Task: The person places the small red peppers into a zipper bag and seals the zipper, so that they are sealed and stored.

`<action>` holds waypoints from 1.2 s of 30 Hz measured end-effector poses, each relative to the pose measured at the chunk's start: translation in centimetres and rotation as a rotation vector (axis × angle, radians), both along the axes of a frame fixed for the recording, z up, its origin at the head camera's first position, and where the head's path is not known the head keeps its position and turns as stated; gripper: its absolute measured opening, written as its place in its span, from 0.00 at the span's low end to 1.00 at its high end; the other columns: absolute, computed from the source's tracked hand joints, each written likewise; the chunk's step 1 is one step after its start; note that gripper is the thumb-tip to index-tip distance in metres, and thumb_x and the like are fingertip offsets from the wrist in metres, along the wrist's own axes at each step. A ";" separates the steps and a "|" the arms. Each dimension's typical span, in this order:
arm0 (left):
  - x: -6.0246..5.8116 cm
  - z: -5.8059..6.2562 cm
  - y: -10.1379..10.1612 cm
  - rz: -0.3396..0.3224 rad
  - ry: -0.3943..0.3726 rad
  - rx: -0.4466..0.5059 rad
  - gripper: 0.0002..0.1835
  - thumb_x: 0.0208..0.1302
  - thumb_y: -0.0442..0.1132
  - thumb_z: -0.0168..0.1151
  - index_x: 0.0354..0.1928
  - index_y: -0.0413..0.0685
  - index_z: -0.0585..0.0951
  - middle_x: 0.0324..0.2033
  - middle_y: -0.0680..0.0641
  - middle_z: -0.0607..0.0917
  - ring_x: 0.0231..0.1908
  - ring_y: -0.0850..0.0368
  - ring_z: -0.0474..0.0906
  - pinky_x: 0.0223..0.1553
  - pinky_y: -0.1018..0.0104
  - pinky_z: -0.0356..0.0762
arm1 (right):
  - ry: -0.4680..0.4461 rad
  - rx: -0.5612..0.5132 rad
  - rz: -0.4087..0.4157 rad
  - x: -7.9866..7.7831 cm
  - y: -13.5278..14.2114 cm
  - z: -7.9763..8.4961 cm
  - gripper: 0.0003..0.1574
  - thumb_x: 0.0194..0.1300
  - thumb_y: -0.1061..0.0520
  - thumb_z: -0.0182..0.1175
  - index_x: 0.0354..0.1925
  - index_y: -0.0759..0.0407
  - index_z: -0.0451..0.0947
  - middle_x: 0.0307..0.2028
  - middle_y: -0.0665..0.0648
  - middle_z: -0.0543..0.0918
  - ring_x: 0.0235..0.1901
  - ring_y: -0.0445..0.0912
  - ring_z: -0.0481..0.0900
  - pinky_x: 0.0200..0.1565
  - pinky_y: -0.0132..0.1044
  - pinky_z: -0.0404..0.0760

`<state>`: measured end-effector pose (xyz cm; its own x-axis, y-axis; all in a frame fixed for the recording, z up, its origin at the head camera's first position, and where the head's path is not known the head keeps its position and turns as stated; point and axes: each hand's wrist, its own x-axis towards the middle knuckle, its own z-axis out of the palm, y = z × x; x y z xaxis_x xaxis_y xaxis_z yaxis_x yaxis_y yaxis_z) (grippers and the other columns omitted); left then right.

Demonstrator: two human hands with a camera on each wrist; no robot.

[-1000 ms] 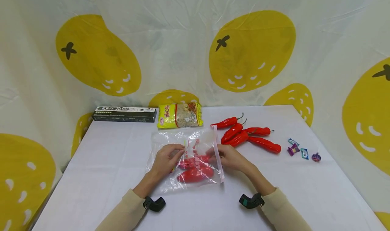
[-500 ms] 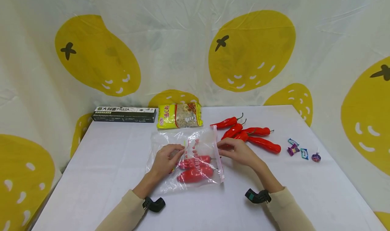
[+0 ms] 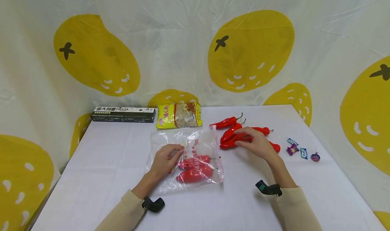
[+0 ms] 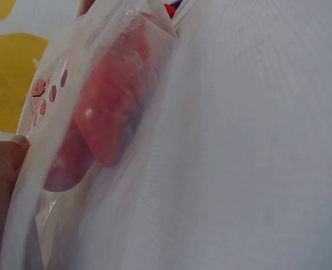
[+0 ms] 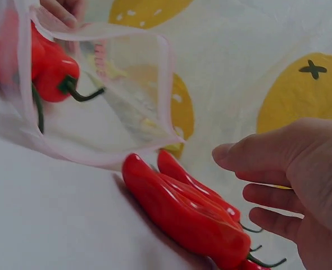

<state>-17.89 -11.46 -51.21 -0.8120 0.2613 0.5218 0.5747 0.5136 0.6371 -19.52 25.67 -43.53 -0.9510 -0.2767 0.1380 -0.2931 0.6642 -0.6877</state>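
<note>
A clear zip bag [image 3: 164, 183] with pink print lies in front, holding red chili peppers [image 3: 195, 174]; two show through the film. My left hand [image 3: 167, 159] pinches the bag's upper film. The thumb [image 4: 11, 153] presses on it in the left wrist view. In the right wrist view the bag's pink-edged mouth [image 5: 167, 84] gapes, with pepper stems pointing out of it. To its right lies a pile of red chili peppers [image 5: 182, 214]. My right hand [image 3: 256, 143] hovers by this pile, thumb and fingers apart, and holds nothing.
Behind the bag lie a yellow macaroni packet [image 3: 179, 115] and a long black pasta box [image 3: 123, 115]. Several small wrapped candies [image 3: 293, 149] sit on the right of the white tablecloth [image 3: 106, 149]. A fruit-patterned curtain [image 3: 179, 55] hangs at the back.
My right hand has come out of the bag's mouth and moved right to the pepper pile, its fingers spreading. The left hand keeps its hold on the bag.
</note>
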 end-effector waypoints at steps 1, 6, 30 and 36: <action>0.0 0.0 0.0 -0.001 0.002 0.001 0.10 0.63 0.47 0.61 0.43 0.54 0.83 0.42 0.57 0.86 0.49 0.61 0.80 0.53 0.61 0.78 | 0.008 0.002 -0.006 -0.1 0.3 0.0 0.29 0.56 0.44 0.66 0.55 0.48 0.75 0.52 0.53 0.79 0.54 0.53 0.75 0.52 0.54 0.79; 0.0 -0.1 0.0 -0.004 0.026 0.007 0.09 0.62 0.45 0.62 0.42 0.54 0.83 0.42 0.56 0.86 0.48 0.60 0.80 0.52 0.61 0.78 | 0.049 0.012 -0.017 -0.7 1.6 -0.5 0.28 0.56 0.52 0.68 0.55 0.53 0.75 0.53 0.54 0.78 0.54 0.55 0.75 0.54 0.54 0.78; 0.0 0.0 0.0 -0.006 0.029 -0.010 0.10 0.63 0.47 0.61 0.43 0.53 0.83 0.42 0.57 0.86 0.49 0.60 0.80 0.52 0.60 0.78 | 0.041 0.256 -0.062 -1.6 1.9 -3.6 0.29 0.55 0.61 0.65 0.56 0.49 0.74 0.55 0.55 0.76 0.59 0.54 0.69 0.56 0.58 0.74; 0.0 0.1 0.0 -0.008 0.041 -0.005 0.09 0.62 0.45 0.62 0.42 0.53 0.83 0.41 0.57 0.87 0.48 0.60 0.81 0.52 0.60 0.79 | 0.044 0.214 -0.052 -1.2 1.8 -2.7 0.28 0.55 0.62 0.65 0.55 0.49 0.74 0.54 0.54 0.77 0.57 0.52 0.70 0.54 0.55 0.77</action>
